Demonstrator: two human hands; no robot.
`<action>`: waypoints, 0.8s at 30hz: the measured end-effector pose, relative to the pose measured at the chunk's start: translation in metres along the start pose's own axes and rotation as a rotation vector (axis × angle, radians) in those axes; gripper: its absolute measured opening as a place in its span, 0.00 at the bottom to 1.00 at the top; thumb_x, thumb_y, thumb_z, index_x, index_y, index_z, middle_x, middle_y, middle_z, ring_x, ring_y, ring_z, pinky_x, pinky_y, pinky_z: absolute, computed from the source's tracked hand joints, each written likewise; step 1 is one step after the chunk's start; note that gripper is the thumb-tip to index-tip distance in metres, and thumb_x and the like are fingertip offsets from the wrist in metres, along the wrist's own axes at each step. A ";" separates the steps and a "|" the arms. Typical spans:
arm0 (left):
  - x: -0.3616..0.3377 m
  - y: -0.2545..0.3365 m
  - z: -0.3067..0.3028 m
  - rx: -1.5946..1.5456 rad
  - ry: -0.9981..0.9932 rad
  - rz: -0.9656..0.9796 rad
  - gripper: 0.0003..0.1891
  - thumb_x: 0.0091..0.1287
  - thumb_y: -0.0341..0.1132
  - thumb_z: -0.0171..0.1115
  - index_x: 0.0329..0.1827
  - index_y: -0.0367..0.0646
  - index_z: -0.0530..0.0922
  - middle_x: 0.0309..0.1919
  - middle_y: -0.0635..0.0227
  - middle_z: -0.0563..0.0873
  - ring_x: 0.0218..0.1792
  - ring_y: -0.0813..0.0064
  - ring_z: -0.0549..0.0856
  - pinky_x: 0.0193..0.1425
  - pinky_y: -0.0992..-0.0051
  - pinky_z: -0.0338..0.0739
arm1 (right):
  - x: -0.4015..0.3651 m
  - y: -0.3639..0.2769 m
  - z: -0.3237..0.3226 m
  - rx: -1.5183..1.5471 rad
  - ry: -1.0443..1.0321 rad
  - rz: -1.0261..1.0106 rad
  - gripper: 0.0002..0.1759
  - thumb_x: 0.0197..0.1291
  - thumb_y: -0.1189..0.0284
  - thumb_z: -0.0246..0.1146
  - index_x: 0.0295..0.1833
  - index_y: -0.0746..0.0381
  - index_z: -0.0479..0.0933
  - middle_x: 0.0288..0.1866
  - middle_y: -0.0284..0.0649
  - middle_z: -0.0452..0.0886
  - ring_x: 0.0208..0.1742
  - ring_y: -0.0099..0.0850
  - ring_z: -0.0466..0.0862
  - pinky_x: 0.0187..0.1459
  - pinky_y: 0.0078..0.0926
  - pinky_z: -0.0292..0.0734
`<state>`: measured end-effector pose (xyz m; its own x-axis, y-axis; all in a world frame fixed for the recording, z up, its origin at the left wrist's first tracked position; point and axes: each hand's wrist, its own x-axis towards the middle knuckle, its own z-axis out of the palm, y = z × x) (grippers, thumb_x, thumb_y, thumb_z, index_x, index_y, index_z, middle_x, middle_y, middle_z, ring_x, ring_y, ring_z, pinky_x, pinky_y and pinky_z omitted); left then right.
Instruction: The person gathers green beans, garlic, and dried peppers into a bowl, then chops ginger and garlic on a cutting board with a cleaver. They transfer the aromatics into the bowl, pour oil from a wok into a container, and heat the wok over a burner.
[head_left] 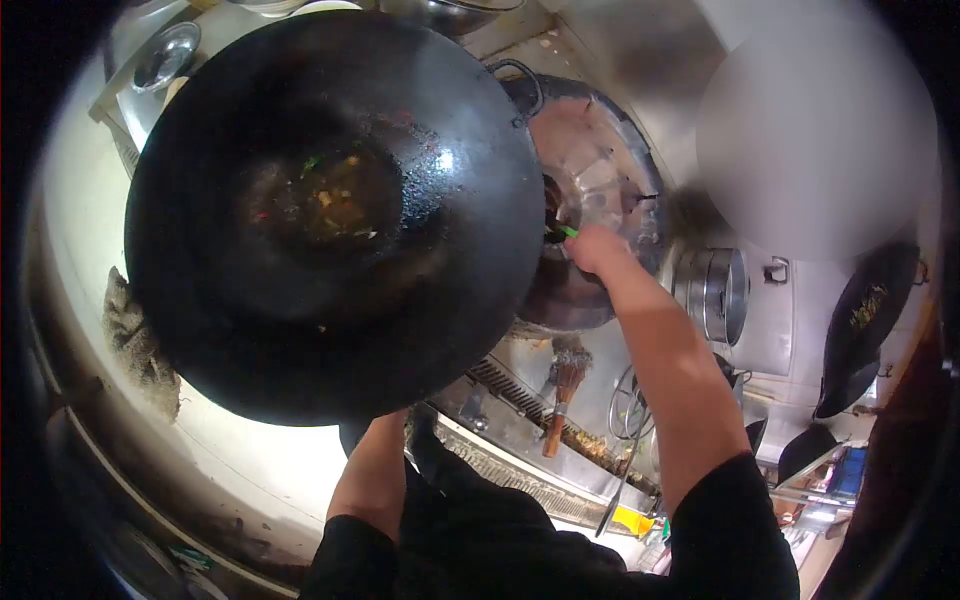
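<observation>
A large black wok [330, 320] fills the left and middle of the view, with some liquid and small bits of food [340, 205] at its bottom. My left forearm [375, 480] goes up under the wok's near edge, and the wok hides my left hand. My right hand [596, 248] is closed at the wok's right side, over the round stove burner [600, 150]. Its fingers are wrapped round something with a green part [569, 231]; the rest of that thing is hidden or too small to name.
Right of the burner stand metal rings [722, 295]. A brush with a wooden handle [563, 400] lies below the burner. A grey cloth [138, 345] is at the left. Another wok [865, 325] is at the far right, below a large blurred round shape [815, 130].
</observation>
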<state>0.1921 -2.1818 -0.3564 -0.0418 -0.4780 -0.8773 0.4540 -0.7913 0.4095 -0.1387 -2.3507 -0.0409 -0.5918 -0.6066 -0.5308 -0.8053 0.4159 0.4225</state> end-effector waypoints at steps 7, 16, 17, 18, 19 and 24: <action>-0.008 -0.001 -0.007 -0.032 0.016 -0.015 0.09 0.63 0.40 0.61 0.35 0.44 0.81 0.30 0.63 0.85 0.17 0.69 0.81 0.18 0.69 0.72 | 0.016 -0.004 0.009 0.068 -0.011 0.085 0.22 0.64 0.59 0.53 0.52 0.63 0.81 0.58 0.49 0.80 0.60 0.45 0.80 0.60 0.41 0.74; -0.008 -0.002 -0.016 -0.029 0.031 -0.043 0.09 0.64 0.40 0.60 0.35 0.45 0.81 0.29 0.63 0.85 0.17 0.69 0.80 0.17 0.69 0.71 | -0.008 0.032 0.030 0.101 0.058 -0.045 0.31 0.63 0.47 0.55 0.50 0.66 0.80 0.52 0.56 0.81 0.57 0.52 0.79 0.57 0.45 0.74; -0.007 -0.003 -0.017 -0.024 0.028 -0.046 0.09 0.64 0.40 0.60 0.36 0.45 0.81 0.29 0.63 0.85 0.17 0.69 0.80 0.17 0.69 0.71 | -0.040 0.036 0.017 0.187 0.064 0.015 0.34 0.62 0.44 0.55 0.49 0.67 0.80 0.49 0.58 0.81 0.54 0.54 0.80 0.55 0.46 0.74; -0.007 -0.005 -0.019 -0.018 0.026 -0.051 0.09 0.64 0.40 0.60 0.36 0.45 0.81 0.29 0.63 0.85 0.17 0.69 0.80 0.17 0.69 0.71 | -0.067 0.047 0.014 0.247 0.162 0.047 0.34 0.60 0.44 0.57 0.48 0.68 0.79 0.46 0.60 0.81 0.52 0.55 0.81 0.53 0.47 0.74; -0.006 -0.008 -0.022 -0.007 0.027 -0.052 0.09 0.64 0.40 0.60 0.36 0.45 0.81 0.29 0.63 0.84 0.17 0.69 0.80 0.17 0.69 0.71 | -0.094 0.065 0.018 0.305 0.253 0.075 0.35 0.58 0.43 0.59 0.47 0.68 0.79 0.43 0.61 0.82 0.49 0.57 0.81 0.50 0.47 0.75; -0.030 -0.007 -0.037 0.180 0.103 -0.310 0.14 0.70 0.43 0.51 0.31 0.43 0.74 0.19 0.67 0.75 0.15 0.69 0.77 0.16 0.69 0.67 | -0.208 0.172 0.068 0.911 0.621 0.205 0.18 0.64 0.58 0.64 0.47 0.62 0.75 0.21 0.32 0.73 0.21 0.27 0.72 0.25 0.28 0.69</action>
<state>0.2230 -2.1481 -0.3426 -0.0586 -0.1718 -0.9834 0.2695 -0.9512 0.1502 -0.1563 -2.1071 0.0924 -0.8007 -0.5967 0.0535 -0.5709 0.7329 -0.3702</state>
